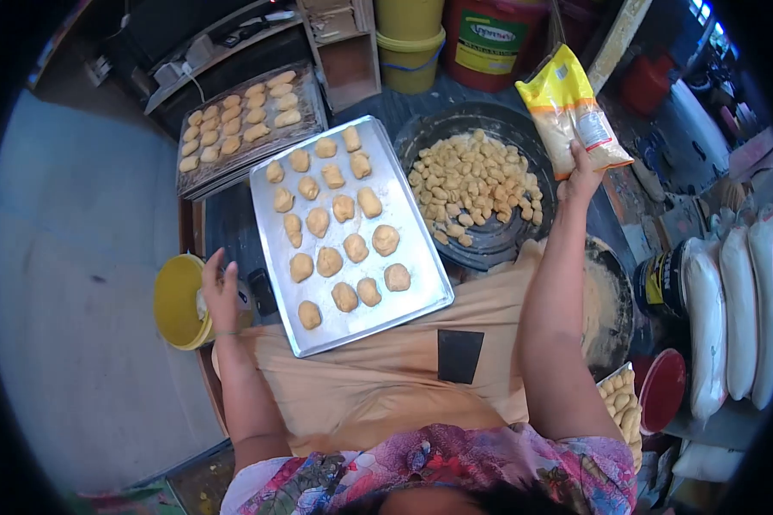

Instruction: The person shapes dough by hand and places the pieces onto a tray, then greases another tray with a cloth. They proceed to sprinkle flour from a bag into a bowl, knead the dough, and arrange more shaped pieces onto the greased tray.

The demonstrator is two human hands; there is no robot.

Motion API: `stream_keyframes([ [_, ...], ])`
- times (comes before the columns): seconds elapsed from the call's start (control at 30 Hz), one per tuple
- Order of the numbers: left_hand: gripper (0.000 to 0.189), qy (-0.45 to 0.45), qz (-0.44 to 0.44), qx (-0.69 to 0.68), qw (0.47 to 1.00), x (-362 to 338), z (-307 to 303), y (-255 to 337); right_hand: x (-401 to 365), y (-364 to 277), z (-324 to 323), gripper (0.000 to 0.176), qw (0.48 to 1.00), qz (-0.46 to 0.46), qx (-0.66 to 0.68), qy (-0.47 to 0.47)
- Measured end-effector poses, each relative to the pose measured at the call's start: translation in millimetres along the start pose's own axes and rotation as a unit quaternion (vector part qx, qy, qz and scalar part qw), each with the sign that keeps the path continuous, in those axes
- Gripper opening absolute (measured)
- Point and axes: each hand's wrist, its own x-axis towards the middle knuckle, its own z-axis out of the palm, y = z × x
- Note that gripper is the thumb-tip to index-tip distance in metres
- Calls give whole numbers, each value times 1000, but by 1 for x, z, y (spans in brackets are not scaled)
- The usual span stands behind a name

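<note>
My right hand [581, 174] grips the lower part of a yellow and clear plastic bag [567, 112], raised at the right of the round black pan [416, 137]. My left hand [221, 292] holds nothing, its fingers apart, beside the yellow bucket [173, 300]. Between my arms a metal tray [361, 313] carries rows of dough pieces [318, 222], tilted across the tan cloth [361, 390]. The black pan holds a heap of small dough lumps [472, 176].
Stacked trays with dough pieces [255, 132] stand at the upper left. Yellow tubs [408, 60] and a red bucket [491, 43] line the back. Filled white bags [709, 326], a red lid [663, 390] and a floury pan [605, 300] are at the right.
</note>
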Motion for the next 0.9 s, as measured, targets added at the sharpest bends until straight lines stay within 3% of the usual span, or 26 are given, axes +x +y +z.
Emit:
stream_keyframes([
  [0.07, 34, 39, -145, -141, 979, -1, -1, -24, 10, 8, -21, 60, 1000, 12, -16, 16],
  [0.2, 34, 50, -112, -163, 979, 8, -6, -7, 29, 15, -26, 60, 995, -32, -55, 83],
  [0.33, 38, 15, -100, -150, 983, 7, 8, 11, 35, 20, -32, 63, 992, -14, -106, 70],
  [0.43, 38, 1, -98, -148, 984, 7, 9, 17, 39, 30, -29, 65, 998, 5, -56, 41],
  [0.53, 39, -15, -102, -151, 983, 7, 10, 16, 38, 42, -19, 59, 985, -39, -156, 59],
  [0.67, 39, -19, -122, -135, 983, 5, 9, 23, 39, 50, -11, 64, 998, 39, -58, -5],
  [0.9, 39, -22, -111, -143, 983, 4, 6, 12, 22, 61, 19, 66, 997, 29, -75, -19],
])
